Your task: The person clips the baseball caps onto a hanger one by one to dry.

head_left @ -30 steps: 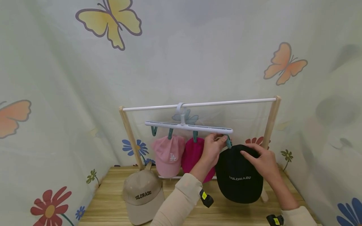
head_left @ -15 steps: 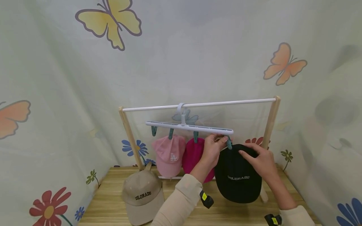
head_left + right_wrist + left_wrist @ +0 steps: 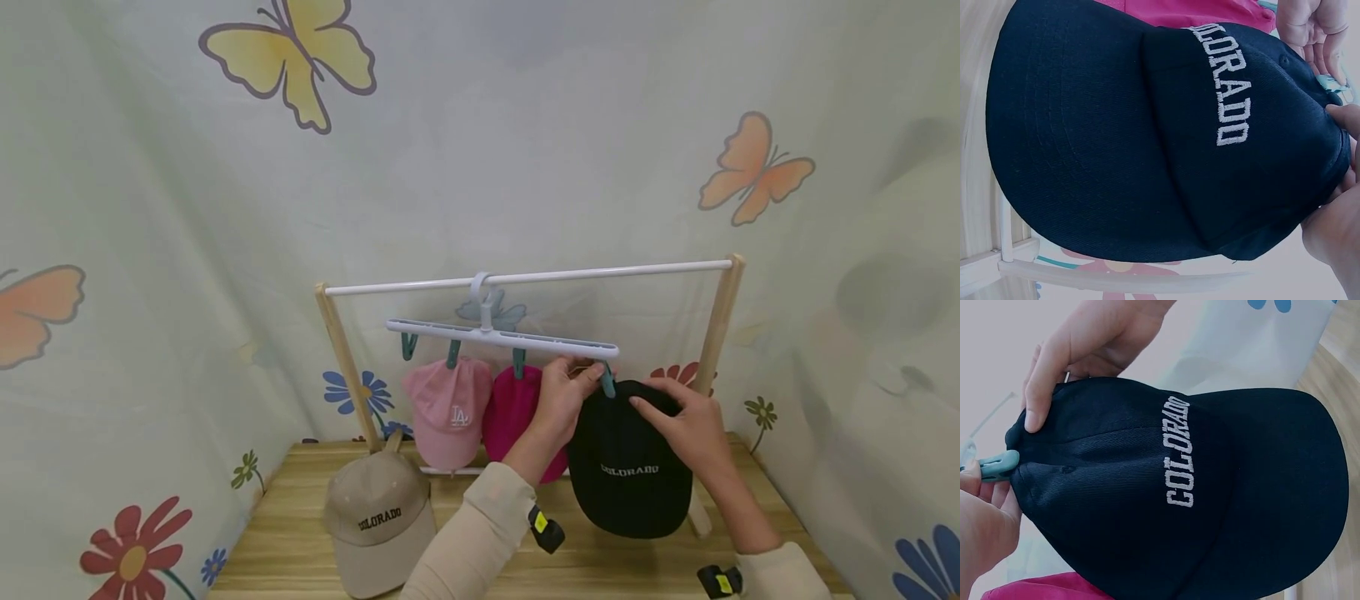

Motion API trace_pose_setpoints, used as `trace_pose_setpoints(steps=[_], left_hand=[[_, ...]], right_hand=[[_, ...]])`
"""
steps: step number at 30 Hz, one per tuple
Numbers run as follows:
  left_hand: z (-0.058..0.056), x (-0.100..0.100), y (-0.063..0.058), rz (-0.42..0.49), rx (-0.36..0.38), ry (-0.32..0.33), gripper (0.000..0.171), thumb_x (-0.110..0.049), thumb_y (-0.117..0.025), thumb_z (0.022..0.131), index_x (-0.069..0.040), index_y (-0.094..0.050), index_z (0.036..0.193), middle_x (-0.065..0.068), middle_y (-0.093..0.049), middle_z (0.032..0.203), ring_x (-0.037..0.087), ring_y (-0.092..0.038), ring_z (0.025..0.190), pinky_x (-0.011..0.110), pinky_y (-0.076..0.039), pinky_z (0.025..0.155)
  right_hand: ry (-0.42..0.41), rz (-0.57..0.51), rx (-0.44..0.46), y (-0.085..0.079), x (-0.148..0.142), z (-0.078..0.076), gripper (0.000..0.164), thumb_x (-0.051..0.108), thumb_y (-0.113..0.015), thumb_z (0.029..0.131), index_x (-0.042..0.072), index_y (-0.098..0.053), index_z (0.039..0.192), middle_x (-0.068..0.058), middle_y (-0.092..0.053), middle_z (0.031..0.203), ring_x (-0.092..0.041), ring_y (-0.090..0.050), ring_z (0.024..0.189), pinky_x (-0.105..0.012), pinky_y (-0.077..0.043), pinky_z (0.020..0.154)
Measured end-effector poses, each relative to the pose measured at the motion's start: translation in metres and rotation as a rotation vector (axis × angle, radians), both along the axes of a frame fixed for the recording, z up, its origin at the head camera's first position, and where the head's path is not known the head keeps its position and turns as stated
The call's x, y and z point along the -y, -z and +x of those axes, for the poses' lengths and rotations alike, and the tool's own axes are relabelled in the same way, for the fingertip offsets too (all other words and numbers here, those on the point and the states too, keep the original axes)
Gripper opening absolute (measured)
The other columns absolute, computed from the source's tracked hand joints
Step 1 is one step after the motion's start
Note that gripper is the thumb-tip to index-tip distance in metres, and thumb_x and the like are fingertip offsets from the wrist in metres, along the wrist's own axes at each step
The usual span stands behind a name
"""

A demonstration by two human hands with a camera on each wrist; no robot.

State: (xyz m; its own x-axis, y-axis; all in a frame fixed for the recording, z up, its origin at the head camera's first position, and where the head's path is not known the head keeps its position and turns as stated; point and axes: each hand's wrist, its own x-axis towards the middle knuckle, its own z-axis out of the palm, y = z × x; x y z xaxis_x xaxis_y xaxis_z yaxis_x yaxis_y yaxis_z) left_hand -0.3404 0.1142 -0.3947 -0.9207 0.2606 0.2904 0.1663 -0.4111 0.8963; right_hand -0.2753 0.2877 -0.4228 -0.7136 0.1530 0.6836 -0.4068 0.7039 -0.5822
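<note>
Below the left end of the white clip hanger [image 3: 502, 338], I see the tan COLORADO cap [image 3: 378, 492] waiting. Under the hanger's right end, my right hand [image 3: 693, 425] pinches the crown of the black COLORADO cap [image 3: 632, 500], while my left hand [image 3: 558, 396] grips the teal clip [image 3: 608, 381] at its edge: the clipping step, I judge. Next calls for checking the clip's bite, then letting go gently. Beyond, the pink LA cap [image 3: 450, 396] hangs left of the hanger's middle.

Your right hand [image 3: 1334, 228] grips a black, curved-brim fabric cap [image 3: 1091, 137]. Your left hand [image 3: 1315, 26] pinches a teal plastic clip [image 3: 1331, 83].
</note>
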Motion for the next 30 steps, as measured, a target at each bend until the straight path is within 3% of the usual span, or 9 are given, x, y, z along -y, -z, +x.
trace_pose_setpoints(steps=[9,21,25,30], left_hand=[[-0.0006,0.0004,0.0018,0.003,-0.044,0.004,0.025,0.001,-0.064,0.097,0.011,-0.063,0.120,0.029,-0.067,0.116,0.054,-0.061,0.113,0.038,-0.055,0.095],[-0.0002,0.0019,0.0034,-0.023,-0.050,-0.011,0.022,0.000,-0.065,0.097,0.008,-0.065,0.117,0.026,-0.070,0.111,0.029,-0.074,0.097,0.033,-0.056,0.094],[0.0005,0.0018,0.0034,-0.029,-0.055,-0.018,0.022,-0.001,-0.066,0.097,0.007,-0.066,0.118,0.027,-0.069,0.113,0.029,-0.074,0.098,0.033,-0.056,0.094],[0.0006,0.0013,0.0040,-0.033,-0.063,-0.034,0.022,-0.002,-0.067,0.096,0.007,-0.067,0.116,0.019,-0.073,0.108,0.031,-0.074,0.098,0.033,-0.056,0.093]], right_hand=[[0.012,0.011,0.000,0.0002,0.0012,-0.0006,0.025,0.017,-0.083,0.087,0.005,-0.076,0.108,-0.013,-0.077,0.095,-0.032,-0.071,0.084,-0.003,-0.043,0.070],[-0.003,0.014,0.010,-0.0032,0.0032,-0.0033,0.027,0.019,-0.081,0.088,0.005,-0.075,0.111,-0.013,-0.077,0.097,-0.033,-0.072,0.085,-0.004,-0.043,0.072],[-0.004,0.011,0.006,-0.0029,0.0032,-0.0044,0.026,0.018,-0.081,0.088,0.005,-0.075,0.111,-0.012,-0.077,0.097,-0.033,-0.072,0.085,-0.002,-0.042,0.072],[-0.002,0.009,-0.007,-0.0028,0.0033,-0.0045,0.026,0.016,-0.082,0.087,0.005,-0.075,0.110,-0.012,-0.077,0.096,-0.033,-0.071,0.083,-0.002,-0.043,0.071]])
